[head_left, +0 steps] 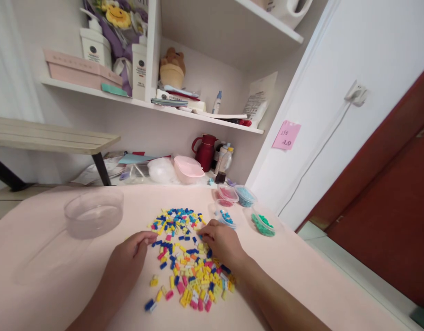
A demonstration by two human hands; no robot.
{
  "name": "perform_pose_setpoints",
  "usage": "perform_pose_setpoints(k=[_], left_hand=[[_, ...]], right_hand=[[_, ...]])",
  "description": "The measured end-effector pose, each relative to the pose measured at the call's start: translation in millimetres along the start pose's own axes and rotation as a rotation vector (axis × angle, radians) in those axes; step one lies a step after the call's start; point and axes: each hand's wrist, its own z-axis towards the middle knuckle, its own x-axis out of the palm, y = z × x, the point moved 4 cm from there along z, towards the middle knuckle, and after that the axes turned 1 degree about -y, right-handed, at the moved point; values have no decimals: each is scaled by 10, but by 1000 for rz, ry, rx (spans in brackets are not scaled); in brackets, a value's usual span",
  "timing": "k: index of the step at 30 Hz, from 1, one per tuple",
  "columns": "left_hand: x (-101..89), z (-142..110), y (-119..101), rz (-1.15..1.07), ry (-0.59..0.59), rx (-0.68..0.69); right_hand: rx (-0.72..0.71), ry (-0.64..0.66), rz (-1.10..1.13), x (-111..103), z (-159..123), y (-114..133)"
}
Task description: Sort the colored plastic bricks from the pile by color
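Small toy building bricks (194, 276) in yellow, blue, pink, orange and white lie spread over the table in two joined heaps. My left hand (134, 246) rests at the left edge of the far heap, fingers stretched towards the bricks and thumb a little apart; I see nothing held in it. On the other side, my right hand (220, 239) reaches down with bent fingers pinched at a light blue brick (200, 236), partly hidden by the fingertips. Beyond it stands a small clear tub (229, 225) holding some light blue bricks.
A round clear bowl (94, 216) stands at the left of the pink table (53, 285). Further tubs hold green bricks (263, 225), pink bricks (226, 195) and pale blue bricks (245, 196). Behind are a pink container (188, 169), a red jug (205, 151) and bottles (225, 161).
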Motion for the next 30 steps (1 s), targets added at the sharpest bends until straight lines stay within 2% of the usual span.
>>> perform_pose_setpoints(k=[5,9,13,17,20,23,27,30], left_hand=[[-35,12,20,-19,-41,-17],[-58,19,62,-64,-62,-52],[-102,0,57,-43,-102,-43],[-128,-8,-3,26,-122,25],[-115,9,-11,60,-102,59],[-92,29,15,85,-77,77],[-63,53,28,104,-28,54],[-61,71,1,103,-12,10]], right_hand=[[28,11,-28,-24,5,3],[1,-17,44,-109,-14,5],[-16,-149,179,-371,-16,-80],[52,-345,255,-614,10,-359],[119,-423,208,-649,37,-583],[154,-451,130,-626,49,-701],[185,-487,92,-650,40,-710],[144,-533,126,-698,42,-659]])
